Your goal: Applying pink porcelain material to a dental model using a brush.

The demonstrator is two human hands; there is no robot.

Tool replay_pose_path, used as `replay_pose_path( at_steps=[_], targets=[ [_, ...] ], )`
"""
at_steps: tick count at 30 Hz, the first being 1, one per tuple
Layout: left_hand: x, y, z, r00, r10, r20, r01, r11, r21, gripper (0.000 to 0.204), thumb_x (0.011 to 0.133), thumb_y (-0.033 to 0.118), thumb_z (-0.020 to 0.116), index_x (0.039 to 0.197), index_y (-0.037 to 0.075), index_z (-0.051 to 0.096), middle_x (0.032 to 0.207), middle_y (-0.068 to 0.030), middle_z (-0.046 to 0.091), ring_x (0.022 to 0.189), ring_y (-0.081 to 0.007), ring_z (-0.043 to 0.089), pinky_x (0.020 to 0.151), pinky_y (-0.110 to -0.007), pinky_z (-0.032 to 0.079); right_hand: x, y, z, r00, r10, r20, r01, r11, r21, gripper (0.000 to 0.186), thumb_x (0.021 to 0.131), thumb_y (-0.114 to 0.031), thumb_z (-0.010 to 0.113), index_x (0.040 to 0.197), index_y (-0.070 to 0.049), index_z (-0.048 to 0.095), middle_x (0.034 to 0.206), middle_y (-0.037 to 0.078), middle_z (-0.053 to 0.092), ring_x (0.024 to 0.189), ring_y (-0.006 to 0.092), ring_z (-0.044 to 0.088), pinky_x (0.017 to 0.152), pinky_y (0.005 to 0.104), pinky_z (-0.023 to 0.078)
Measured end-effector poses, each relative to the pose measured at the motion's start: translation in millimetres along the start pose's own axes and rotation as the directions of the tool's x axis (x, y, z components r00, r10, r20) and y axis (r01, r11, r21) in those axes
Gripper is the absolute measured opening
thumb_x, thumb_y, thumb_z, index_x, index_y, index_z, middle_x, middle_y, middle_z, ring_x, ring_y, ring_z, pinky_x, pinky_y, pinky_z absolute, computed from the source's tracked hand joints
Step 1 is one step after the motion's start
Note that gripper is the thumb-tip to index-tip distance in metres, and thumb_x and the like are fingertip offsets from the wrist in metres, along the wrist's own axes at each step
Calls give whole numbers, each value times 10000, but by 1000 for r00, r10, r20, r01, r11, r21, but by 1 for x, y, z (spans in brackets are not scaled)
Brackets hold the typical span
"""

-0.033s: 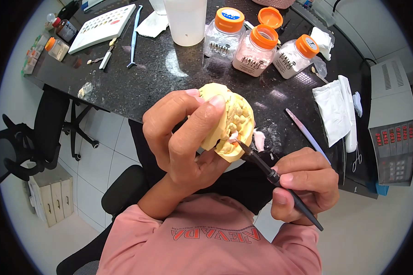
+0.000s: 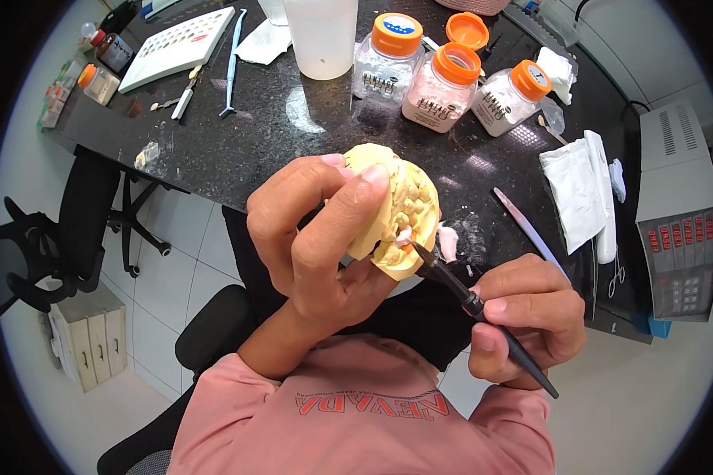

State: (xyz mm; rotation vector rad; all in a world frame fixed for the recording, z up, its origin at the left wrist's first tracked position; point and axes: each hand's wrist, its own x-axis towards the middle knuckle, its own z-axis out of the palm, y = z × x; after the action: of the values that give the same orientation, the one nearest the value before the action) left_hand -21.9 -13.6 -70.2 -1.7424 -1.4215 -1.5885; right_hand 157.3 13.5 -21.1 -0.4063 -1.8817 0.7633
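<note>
My left hand (image 2: pixel 317 237) is closed around a yellow plaster dental cast (image 2: pixel 408 198), holding it up over the edge of the black counter (image 2: pixel 277 119). In my right hand (image 2: pixel 527 313) is a thin black brush (image 2: pixel 471 301), gripped like a pen. Its tip touches a white tooth on the lower side of the cast. A small pink-white dab of paste (image 2: pixel 448 237) lies on the counter just beyond the cast.
Three orange-lidded jars (image 2: pixel 444 75) and a translucent white cup (image 2: pixel 321 36) stand at the back. A white shade tray (image 2: pixel 178 47), a blue tool (image 2: pixel 231 67), folded tissue (image 2: pixel 574 194), a slender instrument (image 2: pixel 527 229) and a grey device (image 2: pixel 677 210) are nearby. A black chair (image 2: pixel 55 237) stands to the left.
</note>
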Motion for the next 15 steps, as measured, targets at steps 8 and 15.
replay_pose_path(
  at_steps=[8, 15],
  targets=[
    [0, 2, 0, 1000, -13, -9, 13, 1000, -1, 682, 625, 147, 908, 1172, 37, 516, 1121, -118, 450, 1016, -243, 543, 832, -312, 510, -1, 2, 2, 1000, -18, 1, 18, 1000, 5, 256, 675, 12, 770, 885, -21, 627, 742, 141, 666, 576, 168, 639, 492, 236, 521],
    [-1, 0, 1, 1000, -14, -19, 14, 1000, -17, 679, 625, 131, 905, 1173, 39, 515, 1124, -121, 448, 1006, -246, 553, 821, -307, 518, -1, 2, 2, 1000, -17, 9, 17, 1000, 7, 261, 673, 7, 776, 888, -18, 630, 738, 139, 665, 585, 173, 649, 489, 236, 523]
  ],
)
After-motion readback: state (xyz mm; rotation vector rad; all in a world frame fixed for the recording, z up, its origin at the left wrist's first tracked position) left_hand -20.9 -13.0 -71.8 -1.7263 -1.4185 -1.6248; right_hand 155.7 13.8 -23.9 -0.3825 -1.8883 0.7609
